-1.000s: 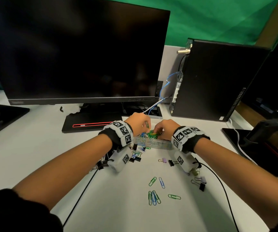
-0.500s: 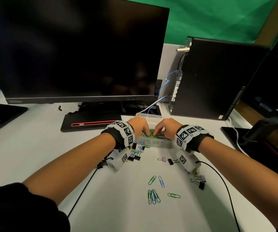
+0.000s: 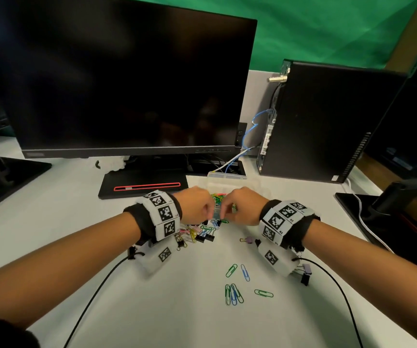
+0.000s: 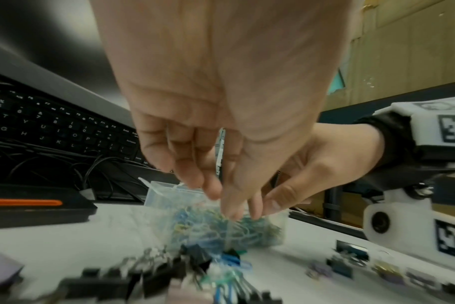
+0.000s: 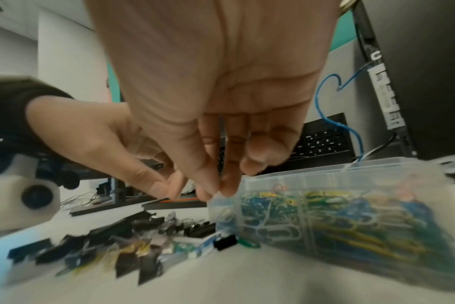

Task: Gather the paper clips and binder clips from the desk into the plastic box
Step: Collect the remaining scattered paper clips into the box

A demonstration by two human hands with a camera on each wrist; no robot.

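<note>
The clear plastic box (image 3: 217, 212) stands mid-desk in front of the monitor, full of coloured paper clips. My left hand (image 3: 210, 215) and right hand (image 3: 223, 215) meet at its near rim. The right hand (image 5: 213, 193) pinches the near corner of the box (image 5: 325, 170). The left hand (image 4: 229, 205) hangs with its fingertips bunched over the box (image 4: 164, 197); whether they hold a clip is hidden. A pile of binder clips (image 3: 199, 234) lies just left of the box. Several loose paper clips (image 3: 233, 293) lie nearer me, along with a purple binder clip (image 3: 248, 239).
A big dark monitor (image 3: 127, 84) and its stand base (image 3: 142, 184) sit behind the box, with the box lid (image 3: 227, 175) beside them. A black computer tower (image 3: 327, 121) stands at the back right. More binder clips (image 3: 305, 272) lie under my right wrist.
Both hands drew back from above the box's contents to its near rim, fingertips now close together.
</note>
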